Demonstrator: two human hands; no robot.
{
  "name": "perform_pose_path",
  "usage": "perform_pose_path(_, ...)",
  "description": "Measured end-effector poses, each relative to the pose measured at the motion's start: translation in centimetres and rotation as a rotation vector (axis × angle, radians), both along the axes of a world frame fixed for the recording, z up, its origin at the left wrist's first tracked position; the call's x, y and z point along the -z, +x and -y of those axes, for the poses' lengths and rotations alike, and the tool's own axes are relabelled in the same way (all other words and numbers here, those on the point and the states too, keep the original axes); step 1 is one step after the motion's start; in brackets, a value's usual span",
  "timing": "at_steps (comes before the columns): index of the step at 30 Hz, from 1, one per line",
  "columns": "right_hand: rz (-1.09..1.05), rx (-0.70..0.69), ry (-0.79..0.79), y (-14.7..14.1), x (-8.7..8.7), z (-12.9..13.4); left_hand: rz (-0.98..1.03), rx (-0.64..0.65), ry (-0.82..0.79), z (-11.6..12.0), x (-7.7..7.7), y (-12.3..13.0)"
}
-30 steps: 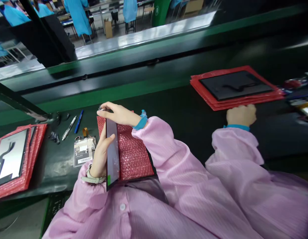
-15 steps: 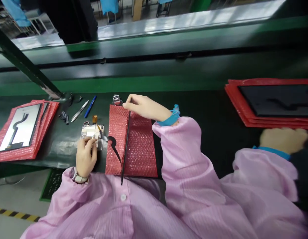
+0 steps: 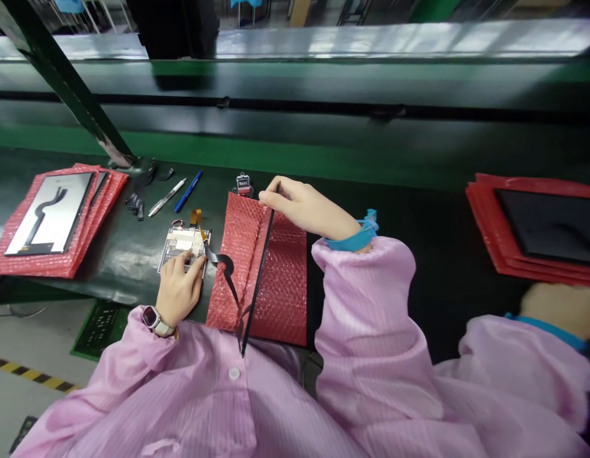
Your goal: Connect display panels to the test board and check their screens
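My right hand (image 3: 307, 207) pinches the top end of a thin black display panel (image 3: 259, 280), which stands edge-on over a red bubble-wrap pouch (image 3: 280, 280). A black flex cable (image 3: 223, 264) curves from the panel towards a silver circuit board (image 3: 182, 248). My left hand (image 3: 180, 289) lies on that board, its fingers gripping near the board's right edge. Close by rises a small amber flex strip (image 3: 195, 217). The thumb of my left hand is hidden.
A small metal tally counter (image 3: 244, 184), a silver pen (image 3: 167, 197) and a blue pen (image 3: 188, 191) lie beyond the board. Red pouches with panels (image 3: 60, 216) (image 3: 538, 229) are stacked left and right. A co-worker's hand (image 3: 559, 308) shows at the right.
The panel has turned from lying across my left hand to standing edge-on. My left hand has let go of it and moved onto the board. The view has swung left.
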State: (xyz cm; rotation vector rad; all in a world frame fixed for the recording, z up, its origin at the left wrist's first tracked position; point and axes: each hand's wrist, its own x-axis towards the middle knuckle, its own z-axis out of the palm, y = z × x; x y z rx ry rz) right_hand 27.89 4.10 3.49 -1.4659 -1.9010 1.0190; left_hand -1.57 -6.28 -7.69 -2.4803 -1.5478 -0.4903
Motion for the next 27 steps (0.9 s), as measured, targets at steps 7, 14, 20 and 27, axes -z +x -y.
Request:
perform_pose_path(7,0.012,0.015,0.005,-0.1,0.1,0.1,0.031,0.019,-0.023,-0.3,0.2,0.2)
perform_pose_path(14,0.116,0.123,0.019,-0.4,-0.4,0.9,0.233,0.416,-0.015,0.5,0.3,-1.1)
perform_pose_path(20,0.278,0.348,0.114,-0.5,-0.6,1.9,0.250,0.653,-0.126,0.0,0.4,-0.8)
perform_pose_path(27,0.293,0.277,0.022,-0.8,-1.4,2.1,0.234,0.673,-0.135,-0.3,-0.3,-0.2)
